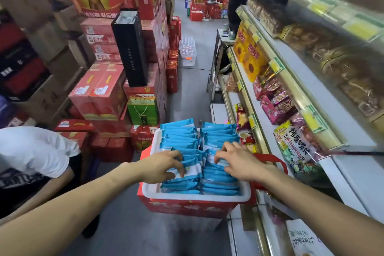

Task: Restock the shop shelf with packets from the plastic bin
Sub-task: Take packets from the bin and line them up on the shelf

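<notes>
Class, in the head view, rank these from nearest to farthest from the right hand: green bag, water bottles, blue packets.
1. blue packets, under the right hand, in the bin.
2. green bag, left, beyond the bin.
3. water bottles, far down the aisle floor.

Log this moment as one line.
phase: pickup | left hand: grips blue packets | right hand: grips blue packets | bin: nearly full

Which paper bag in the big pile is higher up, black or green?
The tall black paper bag. It stands up on the stacked red cartons, while the small green paper bag sits lower, just beneath it.
</notes>
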`<state>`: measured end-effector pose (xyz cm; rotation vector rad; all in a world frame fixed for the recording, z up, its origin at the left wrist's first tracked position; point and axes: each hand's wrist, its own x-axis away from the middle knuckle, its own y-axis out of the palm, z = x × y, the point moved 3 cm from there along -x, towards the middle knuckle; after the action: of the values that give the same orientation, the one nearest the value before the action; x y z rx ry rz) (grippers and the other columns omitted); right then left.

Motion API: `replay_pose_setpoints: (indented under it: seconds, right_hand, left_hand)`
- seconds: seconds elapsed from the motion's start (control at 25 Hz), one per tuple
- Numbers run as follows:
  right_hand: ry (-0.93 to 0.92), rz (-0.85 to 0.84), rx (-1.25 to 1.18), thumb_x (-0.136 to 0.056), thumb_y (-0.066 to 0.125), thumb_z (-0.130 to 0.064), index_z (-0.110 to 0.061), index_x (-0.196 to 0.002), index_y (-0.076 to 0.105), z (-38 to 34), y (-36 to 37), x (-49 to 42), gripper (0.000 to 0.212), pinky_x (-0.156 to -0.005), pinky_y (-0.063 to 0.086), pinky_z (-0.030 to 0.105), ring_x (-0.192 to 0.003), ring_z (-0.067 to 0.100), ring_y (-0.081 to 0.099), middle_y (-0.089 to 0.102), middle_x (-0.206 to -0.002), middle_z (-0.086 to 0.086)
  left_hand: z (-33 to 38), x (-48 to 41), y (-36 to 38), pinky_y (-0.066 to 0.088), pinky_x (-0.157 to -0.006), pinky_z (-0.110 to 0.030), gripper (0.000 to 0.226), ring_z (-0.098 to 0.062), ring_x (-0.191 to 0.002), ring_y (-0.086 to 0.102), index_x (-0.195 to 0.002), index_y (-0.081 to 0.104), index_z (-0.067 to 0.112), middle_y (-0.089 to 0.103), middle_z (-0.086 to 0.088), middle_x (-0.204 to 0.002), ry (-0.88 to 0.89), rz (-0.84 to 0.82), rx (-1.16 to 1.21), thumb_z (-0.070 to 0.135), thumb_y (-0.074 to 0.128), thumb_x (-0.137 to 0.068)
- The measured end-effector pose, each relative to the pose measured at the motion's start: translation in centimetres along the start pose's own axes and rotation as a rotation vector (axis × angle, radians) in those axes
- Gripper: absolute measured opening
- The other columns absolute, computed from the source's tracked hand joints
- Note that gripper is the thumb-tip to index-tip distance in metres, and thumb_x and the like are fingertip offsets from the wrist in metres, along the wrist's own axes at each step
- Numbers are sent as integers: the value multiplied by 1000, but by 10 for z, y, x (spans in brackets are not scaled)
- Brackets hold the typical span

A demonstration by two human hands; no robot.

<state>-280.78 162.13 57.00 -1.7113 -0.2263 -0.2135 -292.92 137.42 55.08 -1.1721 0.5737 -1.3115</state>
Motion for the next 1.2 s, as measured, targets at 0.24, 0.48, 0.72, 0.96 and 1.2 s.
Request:
replay_pose_setpoints:
  seconds: [0.24,0.48,0.72,0.96,1.2]
  right_hand:
    - [-38,-23,-111,-97,57,-3,-37,-125,65,11,-13,1,45,-87,43,30,-106,10,51,56,-118,-10]
    - [-1,173,-118,-94,56,1,-44,-127,68,38,-207,6,56,-100,49,38,-113,11,56,62,-128,-12]
    - [135,422,-26,-96,61,1,-43,-134,65,84,-412,108,59,-103,41,29,-120,11,52,56,-141,-12]
    - [332,455,17,-92,73,-8,-43,-131,67,157,-468,274,53,-81,42,6,-99,-4,59,64,-124,-18]
    - [684,494,-5,-94,72,-17,-64,-123,61,237,-410,436,57,-100,45,27,-106,-2,58,60,-122,-33]
  left_hand:
    - [5,-2,-17,47,-103,-31,39,-6,-116,58,-125,68,32,60,18,-125,28,49,122,7,61,-96]
    - [36,-29,-212,48,-105,-28,49,2,-116,62,-121,73,37,68,19,-125,130,266,129,0,67,-90]
    - [149,-67,-416,58,-83,-28,45,-5,-100,68,-117,75,42,71,14,-121,340,444,137,3,64,-97]
    - [293,-150,-469,58,-80,-27,43,-15,-100,71,-116,76,40,71,11,-123,630,349,192,3,62,-100]
    - [432,-226,-443,56,-83,-22,47,-3,-102,63,-116,70,54,60,24,-122,801,265,62,11,64,-100]
